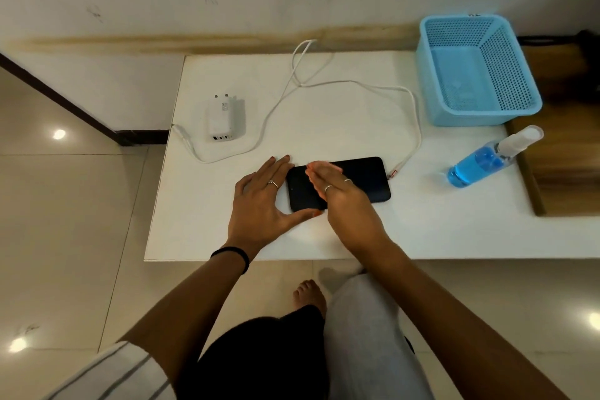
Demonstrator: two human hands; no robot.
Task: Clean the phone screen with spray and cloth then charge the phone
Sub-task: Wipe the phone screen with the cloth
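The phone (354,180) lies flat and dark-screened near the middle of the white bench (324,114), its long side running left to right. The person's left hand (259,204) sits at the phone's left end, fingers spread and straight against the far corner, thumb stretched along the near edge, so it steadies the phone rather than clenching it. The right hand (341,196) is over the screen with its fingers straight and together, released, holding nothing I can make out. A white cable (417,127) loops across the bench, and its plug end rests just beside the phone's right end; I cannot tell whether it is plugged in. The white charger brick (222,118) lies to the far left, apart from the phone. A spray bottle (483,161) of blue liquid lies tilted at the right edge, near a blue mesh basket (522,81) on the far right.
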